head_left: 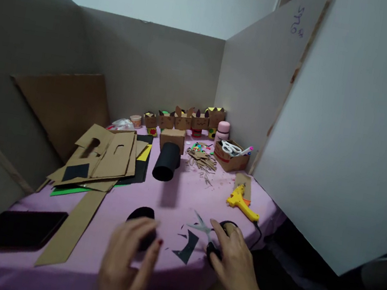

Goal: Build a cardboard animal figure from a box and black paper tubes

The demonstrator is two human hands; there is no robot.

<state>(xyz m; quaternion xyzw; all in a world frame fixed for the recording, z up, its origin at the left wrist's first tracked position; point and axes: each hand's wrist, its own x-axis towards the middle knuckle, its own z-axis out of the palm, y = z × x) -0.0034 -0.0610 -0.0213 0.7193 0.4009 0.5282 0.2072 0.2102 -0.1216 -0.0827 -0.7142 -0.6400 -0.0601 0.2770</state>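
My right hand [234,258] is closed on the black-handled scissors [204,227], whose blades are spread apart just over the table. Dark paper scraps [188,247] lie beside the blades, with small slivers around them. My left hand [128,258], slightly blurred, has its thumb and fingers apart over a round-edged black paper piece [141,212]. Part of that piece shows between thumb and fingers; whether they touch it I cannot tell. Farther back, a black paper tube [167,161] stands in front of a small cardboard box [172,136].
A yellow glue gun [242,203] with a cord lies at the right edge. Behind it is a box [231,159] of scissors and pens. Cardboard sheets [113,156], a cardboard strip [72,228] and a dark tablet-like slab [19,230] cover the left. Cardboard animal figures [183,119] line the back.
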